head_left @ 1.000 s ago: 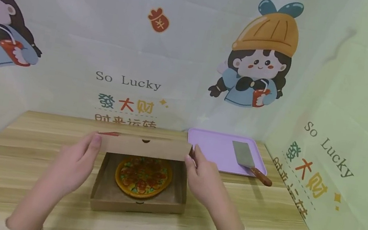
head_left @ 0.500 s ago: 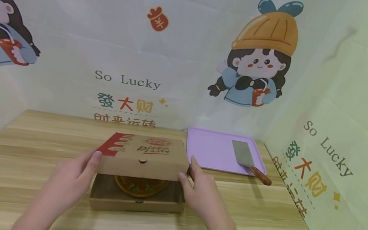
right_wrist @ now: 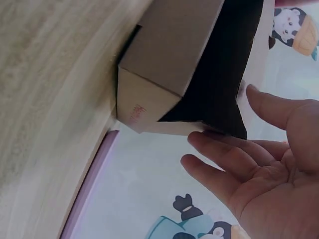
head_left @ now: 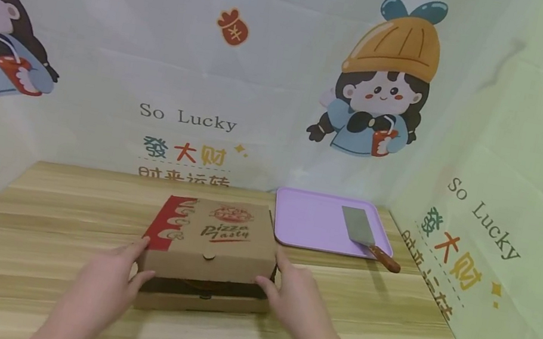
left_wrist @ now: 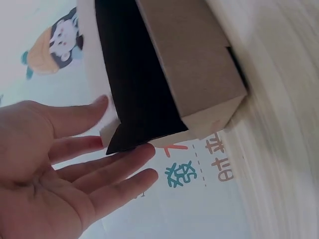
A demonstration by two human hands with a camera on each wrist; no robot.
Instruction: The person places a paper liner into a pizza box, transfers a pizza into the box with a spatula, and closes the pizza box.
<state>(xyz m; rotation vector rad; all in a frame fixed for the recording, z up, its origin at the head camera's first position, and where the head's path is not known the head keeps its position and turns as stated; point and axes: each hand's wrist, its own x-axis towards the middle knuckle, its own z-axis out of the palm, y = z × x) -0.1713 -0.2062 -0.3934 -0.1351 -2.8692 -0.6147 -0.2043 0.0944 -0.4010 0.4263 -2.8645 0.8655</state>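
Note:
A brown cardboard pizza box (head_left: 204,305) sits on the table, its printed lid (head_left: 214,244) tilted low over the base with a dark gap along the front. Only a dim sliver of the toy pizza shows in that gap. My left hand (head_left: 106,283) holds the lid's front left corner, thumb on the front flap and fingers along the side. At the opposite front corner, my right hand (head_left: 299,305) holds the lid between thumb and fingers. Both wrist views show the fingertips at the side flaps, with the box's dark inside between lid and base.
Behind the box to the right lies a purple tray (head_left: 303,220). A spatula (head_left: 360,227) rests across it, its wooden handle jutting over the tray's front right edge. Printed cloth walls (head_left: 275,85) stand behind and beside the wooden table (head_left: 45,214).
The lid has swung forward and down from nearly upright, covering the pizza and showing its printed top. Both hands have moved down with it.

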